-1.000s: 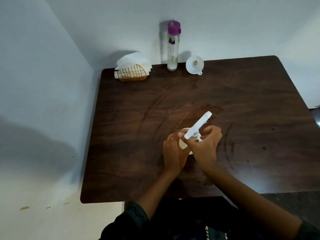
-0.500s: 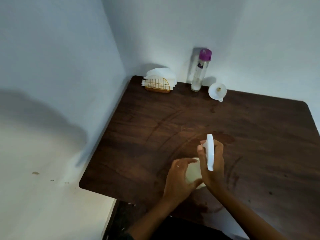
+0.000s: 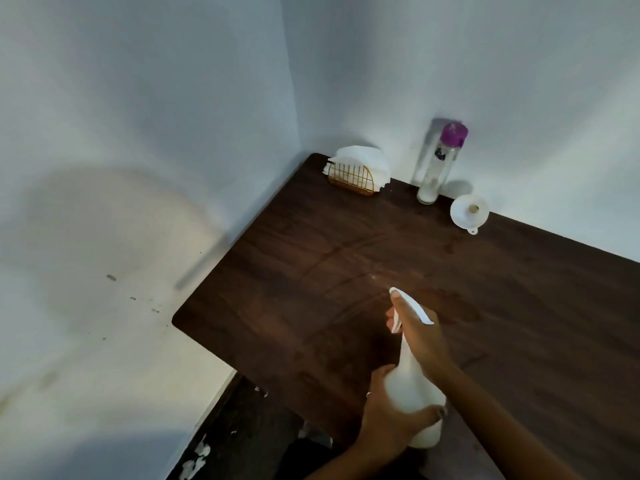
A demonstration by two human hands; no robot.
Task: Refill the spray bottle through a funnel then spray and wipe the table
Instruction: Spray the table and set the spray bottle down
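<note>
Both hands grip the white spray bottle [image 3: 414, 386]: left hand [image 3: 388, 422] body, right hand [image 3: 420, 336] head.

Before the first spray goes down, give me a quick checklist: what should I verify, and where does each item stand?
1. Bottle held by both hands: ok. Left hand grips the base, right hand the neck.
2. Spray head on: ok.
3. Nozzle aimed at the table: ok.
4. Funnel out and set aside: ok, by the wall.
5. Napkins ready for wiping: ok, in the holder at the far corner.
6. Fill level: cannot tell, bottle is opaque.
</note>
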